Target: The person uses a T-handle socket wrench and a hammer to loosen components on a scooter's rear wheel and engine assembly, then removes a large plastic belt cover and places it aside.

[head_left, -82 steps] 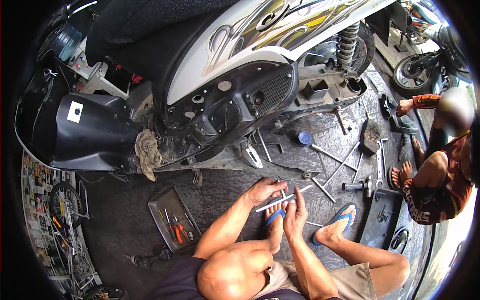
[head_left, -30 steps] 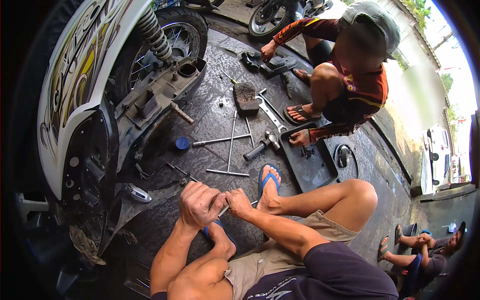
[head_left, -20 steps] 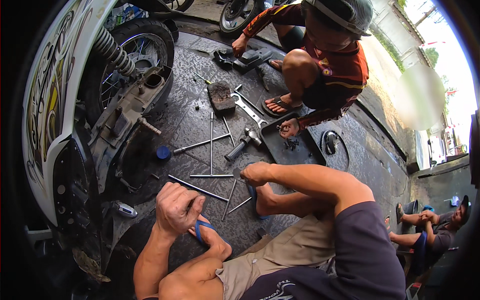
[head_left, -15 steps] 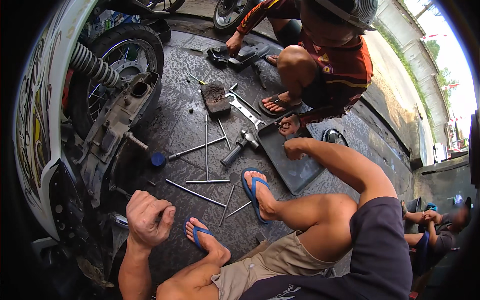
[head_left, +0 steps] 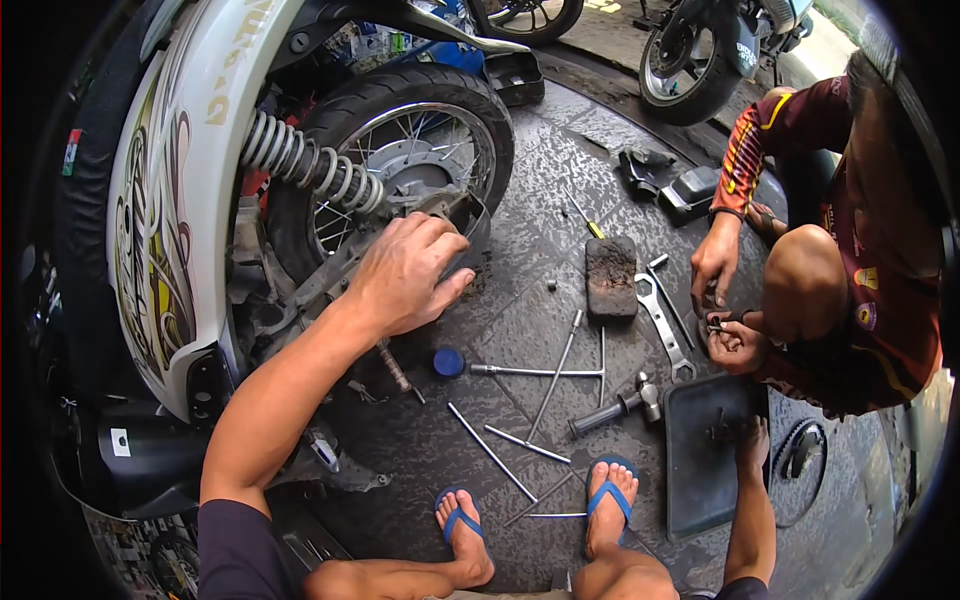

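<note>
My left hand (head_left: 408,275) is raised over the scooter's bare drive casing (head_left: 335,290), thumb apart from slightly bent fingers and nothing visible in it. Whether its fingertips touch the casing is hidden. My right hand (head_left: 753,446) reaches into the black tray (head_left: 690,500) by its right side. Its fingers are closed beside small dark parts (head_left: 722,426); what they hold is too small to make out. Left of the tray lies a hammer (head_left: 615,410). The scooter's rear wheel (head_left: 400,150) and coil-spring shock absorber (head_left: 310,165) stand beyond my left hand.
Several T-handle wrenches (head_left: 540,373) lie on the dark floor, near a blue cap (head_left: 448,362). Farther off are a dirty block (head_left: 611,275), a large spanner (head_left: 665,330) and a screwdriver (head_left: 585,215). A co-worker's hands (head_left: 735,345) finger a small part. A belt-like loop (head_left: 800,470) lies right of the tray.
My view has swung left. My left hand has moved from above my lap out to the scooter's casing. The co-worker's hand has left the black plastic pieces and come toward the other hand.
</note>
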A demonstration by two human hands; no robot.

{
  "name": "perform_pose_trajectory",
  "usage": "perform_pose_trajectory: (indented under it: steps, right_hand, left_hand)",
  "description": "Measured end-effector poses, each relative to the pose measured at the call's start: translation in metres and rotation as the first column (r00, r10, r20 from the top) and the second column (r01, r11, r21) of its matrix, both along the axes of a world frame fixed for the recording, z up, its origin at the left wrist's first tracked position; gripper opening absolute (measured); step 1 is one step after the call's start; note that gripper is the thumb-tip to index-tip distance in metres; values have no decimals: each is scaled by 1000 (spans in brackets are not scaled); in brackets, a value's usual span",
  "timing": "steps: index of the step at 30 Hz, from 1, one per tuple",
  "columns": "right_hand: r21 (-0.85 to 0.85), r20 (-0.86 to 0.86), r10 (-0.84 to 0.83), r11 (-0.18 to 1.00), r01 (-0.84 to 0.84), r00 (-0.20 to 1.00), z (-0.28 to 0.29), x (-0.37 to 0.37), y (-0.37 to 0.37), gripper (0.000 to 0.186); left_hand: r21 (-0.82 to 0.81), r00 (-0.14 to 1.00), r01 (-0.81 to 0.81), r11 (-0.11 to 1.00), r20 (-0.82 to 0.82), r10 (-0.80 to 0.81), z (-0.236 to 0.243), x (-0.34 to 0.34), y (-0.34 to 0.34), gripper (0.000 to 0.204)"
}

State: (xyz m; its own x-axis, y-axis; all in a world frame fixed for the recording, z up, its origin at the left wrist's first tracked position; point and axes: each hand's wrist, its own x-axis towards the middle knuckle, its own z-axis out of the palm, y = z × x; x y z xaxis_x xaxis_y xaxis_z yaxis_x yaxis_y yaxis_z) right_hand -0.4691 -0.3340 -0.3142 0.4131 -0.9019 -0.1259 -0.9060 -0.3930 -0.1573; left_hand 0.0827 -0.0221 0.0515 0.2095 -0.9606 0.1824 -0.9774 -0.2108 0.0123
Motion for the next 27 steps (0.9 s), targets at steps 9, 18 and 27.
perform_pose_trajectory:
  steps: [9, 18, 27]
  right_hand:
    - [757, 350, -486, 651, 64, 801, 138, 69, 92, 10]
    - [725, 595, -660, 193, -661, 459, 158, 372, 110, 30]
    - [483, 631, -758, 218, -848, 165, 160, 554, 134, 32]
  left_hand:
    - [184, 989, -60, 981, 147, 33, -66, 43, -62, 76]
    - [221, 942, -170, 960, 321, 93, -70, 39, -80, 48]
    - [112, 944, -236, 965, 263, 200, -74, 41, -84, 34]
